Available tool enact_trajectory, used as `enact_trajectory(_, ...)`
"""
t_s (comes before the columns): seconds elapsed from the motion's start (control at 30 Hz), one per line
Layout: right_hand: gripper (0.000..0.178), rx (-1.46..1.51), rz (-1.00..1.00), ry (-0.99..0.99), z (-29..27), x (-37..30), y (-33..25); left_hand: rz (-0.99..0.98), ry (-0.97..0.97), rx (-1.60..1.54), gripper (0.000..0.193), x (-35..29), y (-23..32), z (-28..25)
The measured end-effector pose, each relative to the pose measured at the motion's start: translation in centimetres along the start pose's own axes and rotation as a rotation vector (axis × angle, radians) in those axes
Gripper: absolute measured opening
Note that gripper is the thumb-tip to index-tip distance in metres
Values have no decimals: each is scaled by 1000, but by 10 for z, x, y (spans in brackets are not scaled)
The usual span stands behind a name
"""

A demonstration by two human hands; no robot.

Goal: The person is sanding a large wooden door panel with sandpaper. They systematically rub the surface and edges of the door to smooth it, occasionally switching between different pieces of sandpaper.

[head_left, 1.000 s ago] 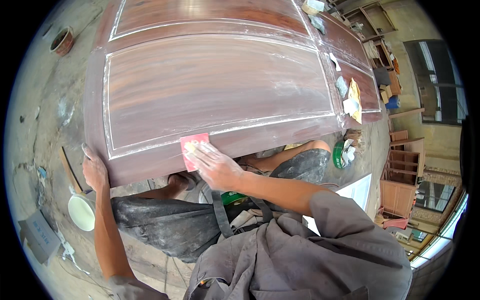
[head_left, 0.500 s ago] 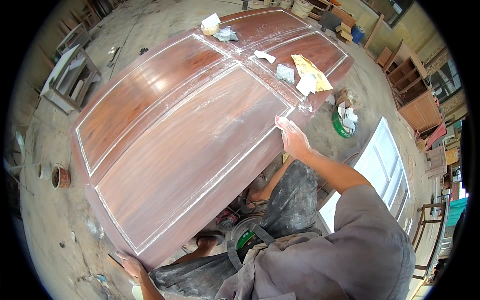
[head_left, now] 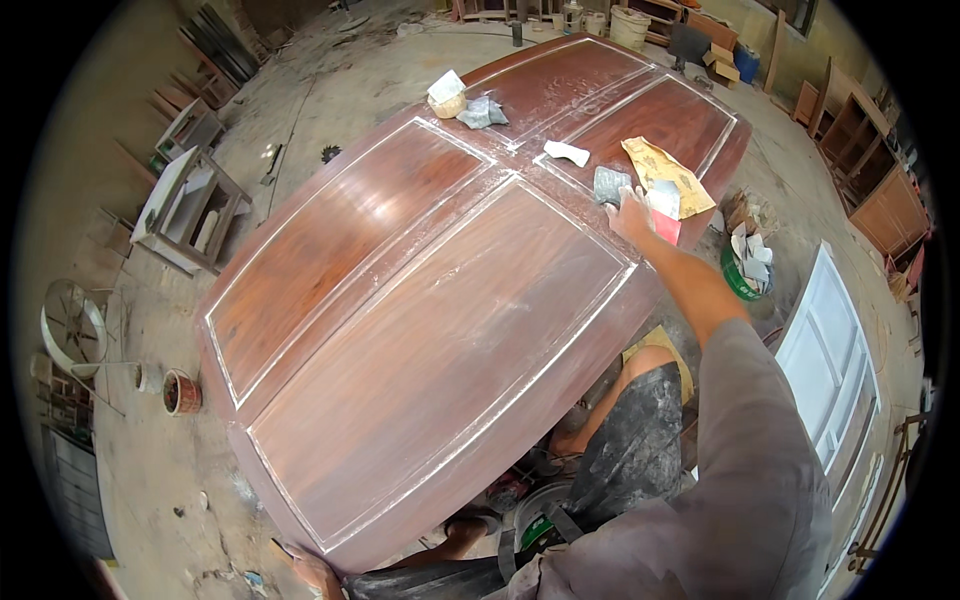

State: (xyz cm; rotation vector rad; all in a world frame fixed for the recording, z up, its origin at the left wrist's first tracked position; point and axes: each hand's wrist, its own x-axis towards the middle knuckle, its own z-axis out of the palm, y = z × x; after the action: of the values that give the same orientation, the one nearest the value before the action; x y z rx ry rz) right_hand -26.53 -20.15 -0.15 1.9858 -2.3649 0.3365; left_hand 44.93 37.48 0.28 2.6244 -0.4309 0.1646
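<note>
At far door edge, right hand (head_left: 632,212) fingers pinch red-white sandpaper (head_left: 664,214); left hand (head_left: 312,570) grips near door (head_left: 420,300) corner.

Wooden door panel (head_left: 430,300): reddish-brown, semi-gloss sheen, dulled by pale chalky filler along grooves. Sandpaper sheets (head_left: 668,172): tan and grey, matt, rough. Floor (head_left: 330,90): dusty concrete.

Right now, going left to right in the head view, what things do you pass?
Round wire fan guard → small red pot → reddish wooden door → right hand holding a red sanding pad → white panelled door.
</note>
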Motion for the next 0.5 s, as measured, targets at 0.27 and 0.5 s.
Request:
enact_trajectory(0.27, 64, -119, 196, -6, 28, 44, -44, -153, -126, -26, 95, 39, -68, 13)
enact_trajectory(0.5, 42, 107, -181, 287, -7, 60, -93, -139, -97, -20, 99, 35, -77, 33)
